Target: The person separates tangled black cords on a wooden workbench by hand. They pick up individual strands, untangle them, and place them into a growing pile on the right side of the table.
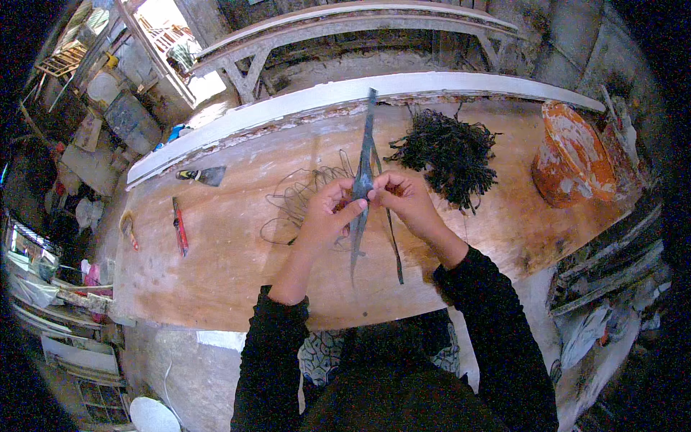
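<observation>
My left hand (332,209) pinches the dark strip (363,180) between thumb and fingers, and my right hand (407,201) pinches at its right edge, just beside. The strip stands lengthwise between them, above the middle of the worktop (230,281), with a narrow tail (396,255) hanging apart on the right. I judge this piece only partly worked: it is wide at my fingers, slender at its ends. To the right lies a tangled heap of black strips (450,155), loose and unbound; whether those are finished, I cannot tell. The loops of thin wire (291,205) lie untouched on the left.
</observation>
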The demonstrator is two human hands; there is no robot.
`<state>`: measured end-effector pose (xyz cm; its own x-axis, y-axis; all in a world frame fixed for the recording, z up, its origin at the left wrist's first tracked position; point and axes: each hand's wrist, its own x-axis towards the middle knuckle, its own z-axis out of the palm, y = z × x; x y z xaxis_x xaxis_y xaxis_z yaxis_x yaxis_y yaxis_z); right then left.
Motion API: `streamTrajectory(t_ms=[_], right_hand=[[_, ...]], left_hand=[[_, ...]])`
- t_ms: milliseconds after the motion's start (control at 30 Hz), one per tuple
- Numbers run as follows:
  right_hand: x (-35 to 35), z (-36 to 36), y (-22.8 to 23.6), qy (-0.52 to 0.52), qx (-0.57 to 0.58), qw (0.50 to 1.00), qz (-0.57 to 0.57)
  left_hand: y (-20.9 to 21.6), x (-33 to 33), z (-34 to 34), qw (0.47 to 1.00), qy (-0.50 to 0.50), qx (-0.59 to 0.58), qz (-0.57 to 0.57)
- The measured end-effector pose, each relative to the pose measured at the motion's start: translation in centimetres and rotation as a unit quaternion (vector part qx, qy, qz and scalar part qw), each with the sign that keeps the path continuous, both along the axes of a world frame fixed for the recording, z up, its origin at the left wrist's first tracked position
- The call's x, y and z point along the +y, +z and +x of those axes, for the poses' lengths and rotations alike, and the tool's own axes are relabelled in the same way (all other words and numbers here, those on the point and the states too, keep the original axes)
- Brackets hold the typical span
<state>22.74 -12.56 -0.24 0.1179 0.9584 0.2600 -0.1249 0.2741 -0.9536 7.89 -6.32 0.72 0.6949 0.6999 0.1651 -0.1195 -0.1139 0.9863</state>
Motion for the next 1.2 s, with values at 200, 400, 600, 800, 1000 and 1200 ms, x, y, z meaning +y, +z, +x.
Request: streamTrajectory(t_ms=[200,400,600,800,1000,1200], right_hand=[[0.5,0.2,-1.4,-0.059,-0.080,0.994,0.045],[0.3,-0.4,-1.0,-0.086,-0.110,0.989,0.059],[0.0,-0.6,-0.9,-0.101,-0.137,0.984,0.048],[-0.1,-0.7,-0.6,-0.119,-0.171,0.977,0.035],[-0.1,-0.4,-1.1,-0.132,-0.212,0.966,0.060],[-0.1,-0.3,-0.8,-0.118,-0.152,0.981,0.019]], left_hand=[[-0.3,0.0,0.1,0.999,0.033,0.032,-0.022],[-1.0,0.0,0.2,0.998,0.039,0.044,0.005],[-1.3,-0.2,0.6,0.998,0.039,0.047,-0.003],[-1.1,-0.3,0.5,0.997,0.033,0.061,0.017],[-2.0,-0.3,0.9,0.996,0.044,0.016,0.070],[-1.3,-0.6,0.7,0.996,0.064,0.046,0.033]])
